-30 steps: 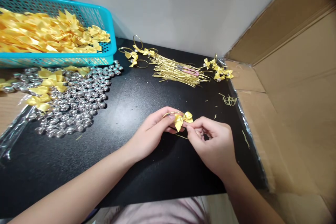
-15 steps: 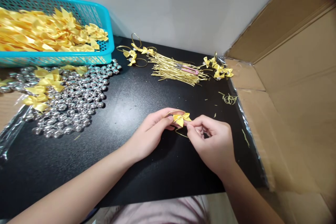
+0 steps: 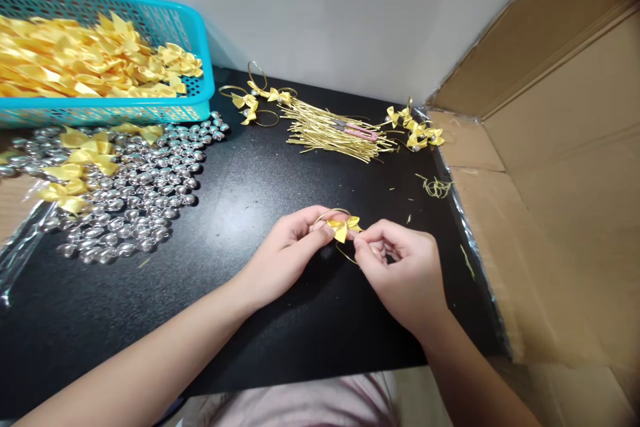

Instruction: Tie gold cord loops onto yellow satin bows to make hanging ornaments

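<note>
Around the work, on a black table top (image 3: 250, 360): at upper left, a blue basket (image 3: 203, 53) heaped with yellow ribbon bows (image 3: 75, 57); just in front of it, a spread of silver beads (image 3: 145, 180), partly hidden under a few loose bows (image 3: 93, 155). Near the white wall (image 3: 320, 20), a bundle of gold wires (image 3: 320, 133), with pink-handled snips (image 3: 363, 132) resting on top (handle to the right). By the bundle's left end, bows on wire rings (image 3: 246, 103); by its right end, another cluster (image 3: 416, 133). Farther right, a small tangle of wire (image 3: 436, 187) near the cardboard (image 3: 560, 213).

Compared with a second ago, basket and beads slightly farther left in view; the held bow turned a little, both hands in nearly the same place.

Between those hands, one yellow bow (image 3: 343, 228) with a curved gold wire (image 3: 345, 255). With left hand (image 3: 285, 247), gripping the bow's left end under the thumb. With right hand (image 3: 405, 267), pressing fingertips together at its right end; on what, cannot tell.
</note>
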Demonstrator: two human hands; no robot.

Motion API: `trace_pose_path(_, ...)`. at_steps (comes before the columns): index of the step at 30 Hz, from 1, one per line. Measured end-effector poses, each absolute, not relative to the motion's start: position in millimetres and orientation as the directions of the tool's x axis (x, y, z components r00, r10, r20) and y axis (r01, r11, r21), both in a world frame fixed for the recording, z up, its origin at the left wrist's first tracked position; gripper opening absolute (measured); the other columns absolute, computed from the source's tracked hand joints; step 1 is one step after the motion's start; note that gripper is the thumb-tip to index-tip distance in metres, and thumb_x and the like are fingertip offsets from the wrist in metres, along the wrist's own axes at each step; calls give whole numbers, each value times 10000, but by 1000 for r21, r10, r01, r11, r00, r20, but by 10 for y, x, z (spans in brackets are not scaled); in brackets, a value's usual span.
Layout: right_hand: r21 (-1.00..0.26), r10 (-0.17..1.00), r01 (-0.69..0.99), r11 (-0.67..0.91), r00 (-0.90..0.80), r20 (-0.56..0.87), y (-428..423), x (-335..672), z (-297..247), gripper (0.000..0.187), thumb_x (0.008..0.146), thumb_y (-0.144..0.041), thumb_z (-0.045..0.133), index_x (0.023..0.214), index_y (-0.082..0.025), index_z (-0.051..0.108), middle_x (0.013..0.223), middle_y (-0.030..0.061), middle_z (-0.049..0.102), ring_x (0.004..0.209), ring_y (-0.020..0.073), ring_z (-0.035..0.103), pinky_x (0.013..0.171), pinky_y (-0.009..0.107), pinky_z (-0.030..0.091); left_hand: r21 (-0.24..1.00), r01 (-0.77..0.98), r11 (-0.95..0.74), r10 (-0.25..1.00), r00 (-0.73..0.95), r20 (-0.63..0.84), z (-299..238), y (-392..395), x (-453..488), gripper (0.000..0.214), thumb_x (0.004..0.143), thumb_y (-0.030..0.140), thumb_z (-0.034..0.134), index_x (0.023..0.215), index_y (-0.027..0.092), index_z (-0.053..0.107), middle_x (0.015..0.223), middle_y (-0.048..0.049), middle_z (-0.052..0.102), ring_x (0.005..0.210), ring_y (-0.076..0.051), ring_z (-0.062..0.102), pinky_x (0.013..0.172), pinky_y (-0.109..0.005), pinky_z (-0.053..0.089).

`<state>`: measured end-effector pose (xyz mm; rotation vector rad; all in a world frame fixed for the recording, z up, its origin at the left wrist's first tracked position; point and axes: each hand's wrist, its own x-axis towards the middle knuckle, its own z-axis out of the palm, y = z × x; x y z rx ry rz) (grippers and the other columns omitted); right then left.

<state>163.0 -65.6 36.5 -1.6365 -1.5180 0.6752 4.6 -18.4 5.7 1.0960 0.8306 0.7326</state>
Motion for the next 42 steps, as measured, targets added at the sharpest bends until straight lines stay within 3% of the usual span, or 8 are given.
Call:
trace_pose_path(15,-839,971,543,29,183,152,-701,1590,335,178,745,-111,563,574,-157,575,485,-70,388,434,52,349,417,183,292,962,-95,258,855,486,-181,80,-198,30,247,882,342,635,1053,173,691,1061,-56,756,1005,-191,683,918,-259,481)
trace_pose_path(28,-854,960,517,57,207,189,-699,1559,270,178,778,-131,581,601,-152,596,489,-63,422,434,55,361,429,193,313,999,-2,34,876,481,-29,45,-248,6,209,926,291,590,1114,226,652,1174,-19,715,1034,-140,660,918,-211,475)
trace_pose_path(36,-917,959,399,17,251,128,-720,1552,193,150,794,-159,596,645,-168,610,511,-56,456,473,83,428,501,226,403,998,49,-43,877,481,14,47,-250,17,202,930,277,580,1106,213,656,1168,-30,716,1030,-141,665,902,-208,490)
trace_pose_path(42,-956,952,292,-13,296,78,-747,1505,127,183,806,-179,589,623,-176,580,515,-59,427,498,90,442,508,229,398,982,102,-160,881,462,96,55,-260,34,200,933,216,547,1113,199,633,1115,-43,726,996,-141,683,874,-211,504)
